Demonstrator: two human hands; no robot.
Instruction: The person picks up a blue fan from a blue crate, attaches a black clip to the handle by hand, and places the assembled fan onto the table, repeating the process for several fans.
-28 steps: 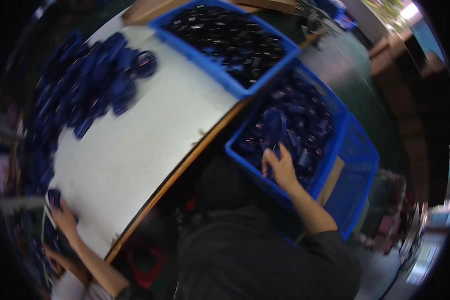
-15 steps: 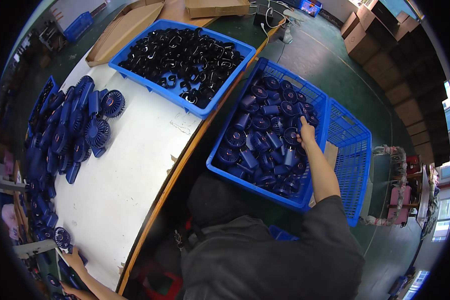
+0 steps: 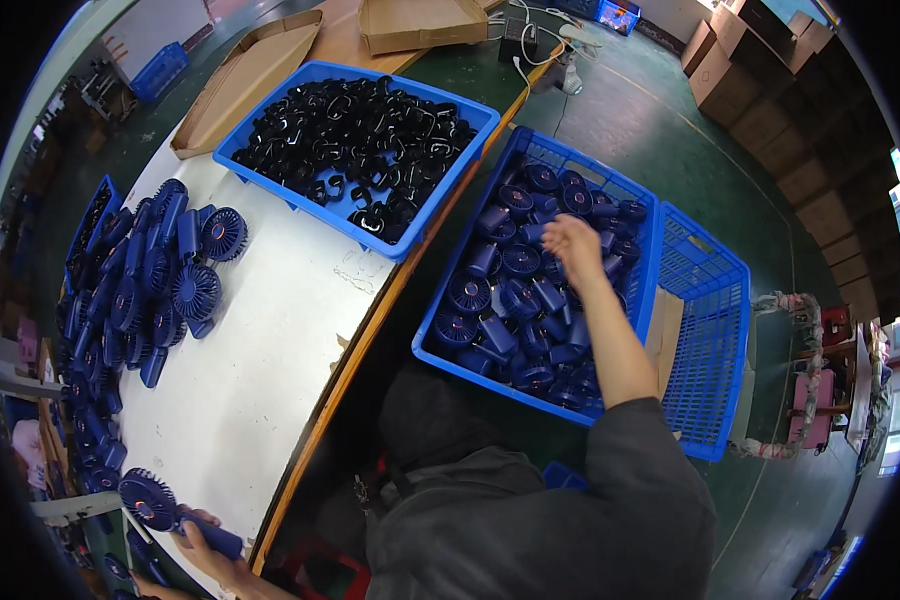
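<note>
My left hand (image 3: 202,543), at the lower left over the table's edge, is closed around the handle of a dark blue handheld fan (image 3: 149,499). The fan's round grille points to the far left. Over the blue crate (image 3: 510,388) on the right, my right hand (image 3: 573,243) hangs above a heap of similar fans (image 3: 519,261). Its fingers are loosely bent and nothing shows between them. A large pile of blue fans (image 3: 155,270) lies along the left side of the white table (image 3: 260,350).
A blue tray (image 3: 315,208) of small black curved parts stands on the table's far end, near cardboard trays (image 3: 245,85). A second blue crate (image 3: 705,335) adjoins the full one. Part of another hand (image 3: 150,588) shows at the lower left.
My left hand has moved right and nearer, lifting a fan off the lower-left table edge. My right hand has shifted left within the crate, away from the fan it was touching.
</note>
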